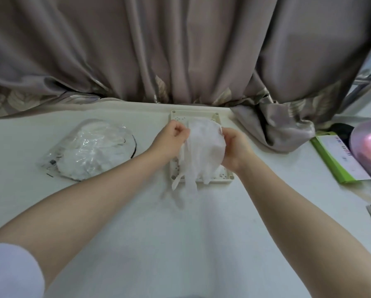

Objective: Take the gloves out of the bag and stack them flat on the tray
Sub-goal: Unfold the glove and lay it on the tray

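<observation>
Glove in hand: we hold one thin translucent glove [201,147] by its cuff end, stretched between both hands above the tray [227,177] — a two-corner hold that, we judge, keeps the film spread so it can go down flat rather than bunched.

Left hand: our left hand [171,138] has its fingers curled, thumb and forefinger pinching the glove's left cuff edge.

Right hand: our right hand [234,147] pinches the right cuff edge, its fingers wrapped behind the film.

Glove's lie: its finger strips dangle toward us, past the tray's near rim and over the counter [137,233]. Whether they touch it we cannot tell. The hanging weight pulls the film straight, which likely helps the flattening.

Tray: cream, square, with perforated edges, set near the curtain [180,50], directly ahead — centred between our arms so both hands can reach it equally. Whether gloves already lie on it we cannot tell; the held one hides most of it.

Bag: the clear plastic bag [90,147] lies well to the left of the tray, still bulging with white gloves — much of the task remains, in our judgement.

Off to the right: a green box [331,162] and a pink domed object [369,147], well apart from the work.

Next, as we judge it: lower the cuff onto the tray's far side and draw the strips in over the rim.
</observation>
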